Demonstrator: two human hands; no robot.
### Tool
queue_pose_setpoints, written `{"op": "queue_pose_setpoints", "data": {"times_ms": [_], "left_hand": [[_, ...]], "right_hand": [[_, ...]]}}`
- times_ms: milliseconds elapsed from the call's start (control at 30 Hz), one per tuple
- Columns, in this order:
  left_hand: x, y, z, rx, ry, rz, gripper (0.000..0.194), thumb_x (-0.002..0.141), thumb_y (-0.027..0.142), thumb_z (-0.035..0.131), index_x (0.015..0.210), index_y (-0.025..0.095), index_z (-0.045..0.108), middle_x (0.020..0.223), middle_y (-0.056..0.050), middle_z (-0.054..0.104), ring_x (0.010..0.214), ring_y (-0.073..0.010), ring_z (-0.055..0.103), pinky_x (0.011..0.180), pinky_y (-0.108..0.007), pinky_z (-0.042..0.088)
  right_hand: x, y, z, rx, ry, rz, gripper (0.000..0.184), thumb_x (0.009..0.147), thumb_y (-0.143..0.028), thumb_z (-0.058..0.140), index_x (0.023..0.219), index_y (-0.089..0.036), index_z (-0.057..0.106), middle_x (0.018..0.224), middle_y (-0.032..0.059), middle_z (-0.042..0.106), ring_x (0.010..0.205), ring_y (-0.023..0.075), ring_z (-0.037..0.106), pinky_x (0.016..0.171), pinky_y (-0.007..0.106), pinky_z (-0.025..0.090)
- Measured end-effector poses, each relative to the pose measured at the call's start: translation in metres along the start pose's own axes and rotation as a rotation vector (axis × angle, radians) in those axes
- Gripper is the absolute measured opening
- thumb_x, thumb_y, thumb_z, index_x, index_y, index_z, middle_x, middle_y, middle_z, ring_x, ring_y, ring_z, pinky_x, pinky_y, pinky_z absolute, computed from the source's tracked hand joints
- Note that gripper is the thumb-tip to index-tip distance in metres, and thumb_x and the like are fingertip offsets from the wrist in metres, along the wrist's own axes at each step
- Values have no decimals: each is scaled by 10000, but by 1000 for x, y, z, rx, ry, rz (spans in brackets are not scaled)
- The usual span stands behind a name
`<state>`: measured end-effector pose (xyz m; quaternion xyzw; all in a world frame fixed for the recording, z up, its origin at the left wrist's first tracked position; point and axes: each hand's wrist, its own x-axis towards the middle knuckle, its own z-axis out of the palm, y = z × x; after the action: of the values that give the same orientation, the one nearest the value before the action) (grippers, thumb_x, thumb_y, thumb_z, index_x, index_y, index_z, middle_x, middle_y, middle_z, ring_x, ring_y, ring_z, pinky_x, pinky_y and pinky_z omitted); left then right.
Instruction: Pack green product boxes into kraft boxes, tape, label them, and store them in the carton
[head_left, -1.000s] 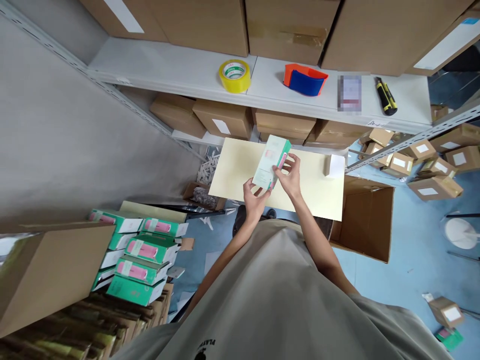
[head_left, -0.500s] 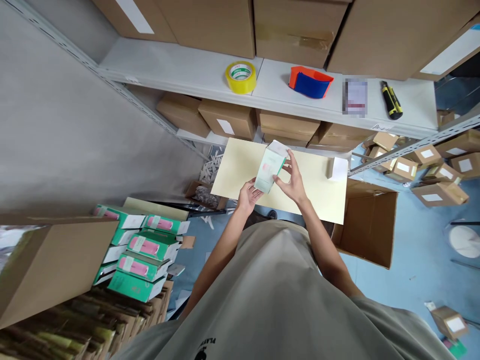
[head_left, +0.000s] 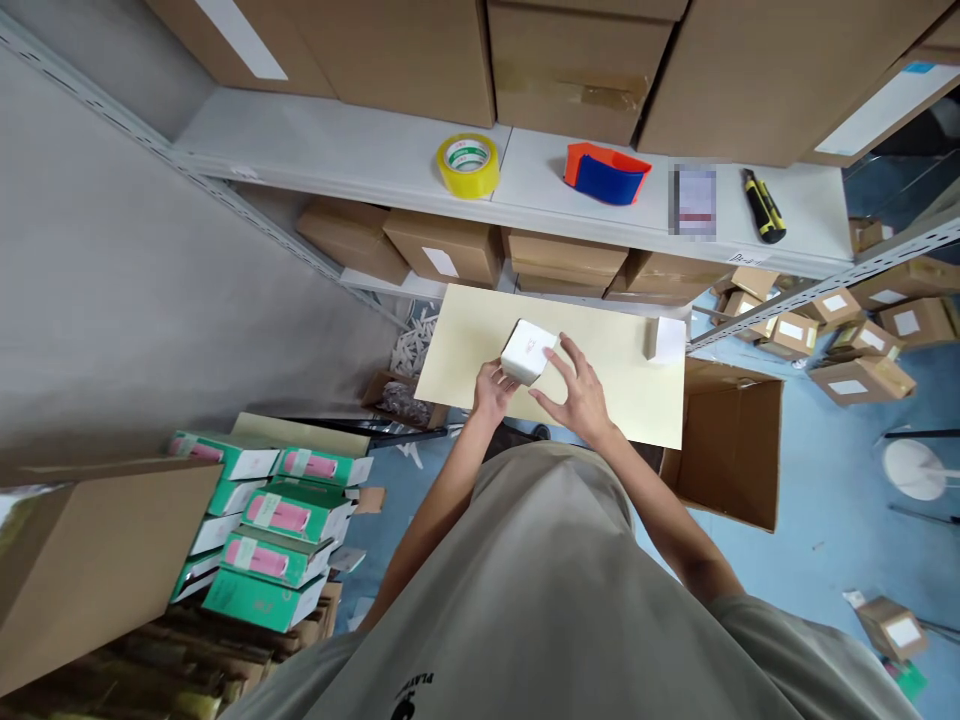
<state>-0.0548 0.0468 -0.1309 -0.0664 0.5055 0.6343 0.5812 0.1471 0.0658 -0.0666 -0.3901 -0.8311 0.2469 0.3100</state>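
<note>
A small carton (head_left: 529, 352) is tipped so that its white end, marked with faint print, faces up toward me. My left hand (head_left: 493, 390) grips it from below and the left, with some fingers hidden under it. Thumb and fingers apart, my right hand (head_left: 585, 400) is at the carton's right side, and its index fingertip appears to touch the white end. Beneath both hands is a cream-coloured board (head_left: 465, 330). A white piece like a small box (head_left: 667, 341) stands at the board's right end.
On the grey shelf (head_left: 300, 130) ahead lie yellow tape (head_left: 469, 165), an orange-and-blue band (head_left: 609, 173) and a utility knife (head_left: 765, 206). Several green boxes (head_left: 281, 510) with pink pictures are stacked at left. An open brown carton (head_left: 735, 440) stands right of the board.
The carton has turned from showing its pale green printed side to showing its white end. My right hand has loosened from its side, fingers spreading. The view has shifted slightly.
</note>
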Motion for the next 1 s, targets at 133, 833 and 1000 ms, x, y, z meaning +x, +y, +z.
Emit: {"op": "queue_pose_setpoints", "data": {"times_ms": [133, 833, 1000], "left_hand": [[-19, -12, -16, 143, -109, 77, 387, 717, 211, 801, 1104, 204, 785, 1113, -81, 822, 1087, -249, 789, 1064, -409, 622], [63, 79, 44, 594, -86, 407, 146, 822, 130, 918, 948, 152, 848, 822, -26, 761, 804, -162, 657, 850, -289, 546], [70, 73, -11, 519, 105, 399, 181, 789, 219, 943, 939, 197, 843, 990, -76, 809, 948, -212, 740, 872, -276, 586]], "right_hand": [[37, 36, 4, 241, 153, 190, 761, 1012, -671, 714, 1638, -291, 507, 1845, 163, 364, 1591, 382, 546, 1218, 610, 586], [5, 71, 74, 1000, -195, 1155, 629, 949, -760, 760, 1105, -150, 772, 1372, 232, 797, 899, 287, 877, 844, 397, 742], [41, 90, 80, 817, -119, 1072, 527, 924, -675, 798, 1147, -200, 749, 1285, 160, 827, 963, 265, 866, 896, 419, 727]]}}
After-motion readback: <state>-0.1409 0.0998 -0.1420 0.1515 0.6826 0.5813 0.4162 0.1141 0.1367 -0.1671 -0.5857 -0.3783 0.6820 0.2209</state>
